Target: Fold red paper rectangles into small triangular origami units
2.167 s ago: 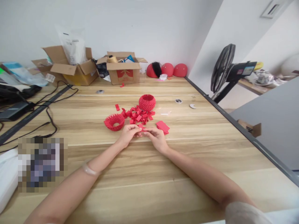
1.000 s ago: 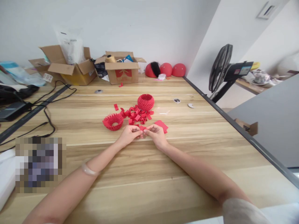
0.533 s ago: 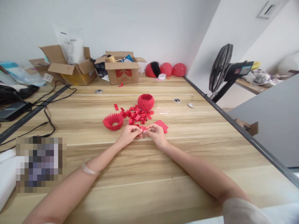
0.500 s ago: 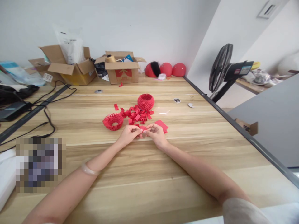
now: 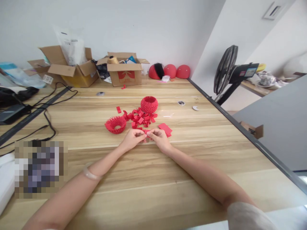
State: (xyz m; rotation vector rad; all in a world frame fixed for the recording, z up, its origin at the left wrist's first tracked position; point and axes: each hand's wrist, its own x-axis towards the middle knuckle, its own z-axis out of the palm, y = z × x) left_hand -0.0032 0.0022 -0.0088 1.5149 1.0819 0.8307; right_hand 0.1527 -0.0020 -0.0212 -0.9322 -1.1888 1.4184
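Between the fingertips of both hands is a small piece of red paper (image 5: 146, 131), largely covered by the fingers. My left hand (image 5: 132, 139) pinches it from the left and my right hand (image 5: 160, 139) from the right. Just beyond my right hand lie flat red paper slips (image 5: 165, 129). A heap of folded red paper pieces (image 5: 141, 119) spreads in front of both hands. Behind the heap stands a round red bowl of interlocked folded paper (image 5: 149, 104). A wider, open red paper ring (image 5: 115, 125) rests left of the heap.
Cardboard boxes (image 5: 124, 74) stand along the wall, with red domed objects (image 5: 170, 71) to their right. Black cables (image 5: 49, 119) run over the table's left side. A black fan (image 5: 226, 69) stands past the right edge. Part of the lower left is pixelated.
My right hand's fingertips have shifted slightly left over the red paper piece, which shows less between the fingers. The whole view has drifted a little; the paper bowl, ring and heap stay in place.
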